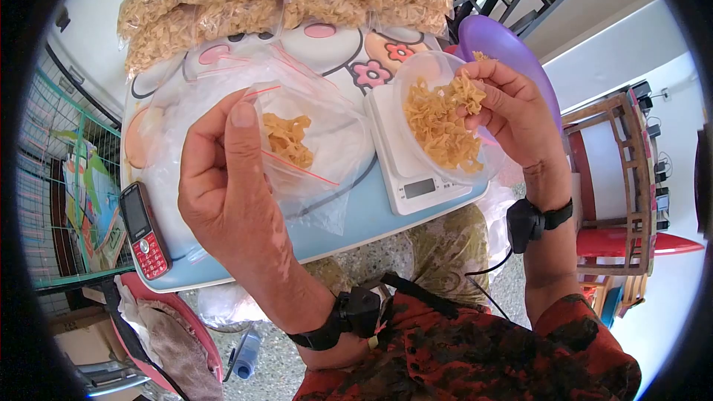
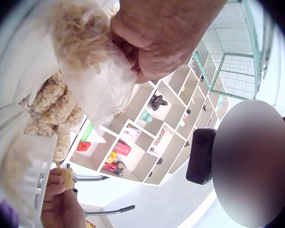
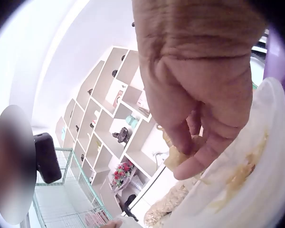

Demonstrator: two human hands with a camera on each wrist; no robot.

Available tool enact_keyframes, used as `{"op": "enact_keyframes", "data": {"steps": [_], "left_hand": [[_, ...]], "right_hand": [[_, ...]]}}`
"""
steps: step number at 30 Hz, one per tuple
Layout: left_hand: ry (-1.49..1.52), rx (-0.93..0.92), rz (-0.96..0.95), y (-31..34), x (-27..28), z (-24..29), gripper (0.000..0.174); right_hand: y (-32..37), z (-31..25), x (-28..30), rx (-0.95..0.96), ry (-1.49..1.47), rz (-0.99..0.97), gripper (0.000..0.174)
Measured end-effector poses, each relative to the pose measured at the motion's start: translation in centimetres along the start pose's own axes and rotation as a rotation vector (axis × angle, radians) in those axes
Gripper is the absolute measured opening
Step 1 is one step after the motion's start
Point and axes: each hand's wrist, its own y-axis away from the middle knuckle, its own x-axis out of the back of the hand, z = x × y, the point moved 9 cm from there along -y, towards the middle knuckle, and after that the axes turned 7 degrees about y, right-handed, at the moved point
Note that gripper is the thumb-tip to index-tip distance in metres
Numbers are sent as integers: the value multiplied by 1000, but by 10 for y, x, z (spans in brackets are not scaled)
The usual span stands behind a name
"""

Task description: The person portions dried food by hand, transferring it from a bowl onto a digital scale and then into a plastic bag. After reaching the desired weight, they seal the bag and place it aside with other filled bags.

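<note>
My left hand [image 1: 236,171] grips the edge of a clear zip bag [image 1: 334,130] with red seal lines, thumb uppermost. Inside the bag lies a small clump of dried yellow frilly flakes [image 1: 288,139]. Between thumb and fingers, my right hand [image 1: 520,108] pinches a few more dried flakes [image 1: 468,93] over a clear plastic bowl [image 1: 431,67]. That bowl holds a heap of the same flakes [image 1: 445,137] and stands on a white kitchen scale [image 1: 397,194]. In the right wrist view, the pinched flakes [image 3: 178,159] show under the curled fingers.
Stacked bags of flakes [image 1: 297,0] line the table's far side. A purple basin [image 1: 512,52] stands beyond the right hand. Loose empty bags [image 1: 215,82] lie left of the scale. A red phone [image 1: 145,230] rests at the left table edge [image 1: 182,275].
</note>
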Motion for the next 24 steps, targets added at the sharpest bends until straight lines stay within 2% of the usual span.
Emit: {"op": "enact_keyframes", "data": {"steps": [7, 10, 17, 19, 24], "left_hand": [[-39, 0, 34, 1, 0, 0, 19], [-48, -12, 33, 1, 0, 1, 19], [-11, 42, 26, 3, -5, -1, 17], [-31, 106, 43, 5, -7, -5, 17], [14, 137, -2, 4, -8, -9, 17]], "right_hand": [[0, 11, 6, -57, -325, -33, 25], [0, 11, 7, -36, -366, -10, 25], [11, -27, -10, 165, -155, 99, 23], [12, -44, -28, 250, -112, 109, 22], [13, -71, -98, 428, 211, 68, 23]]}}
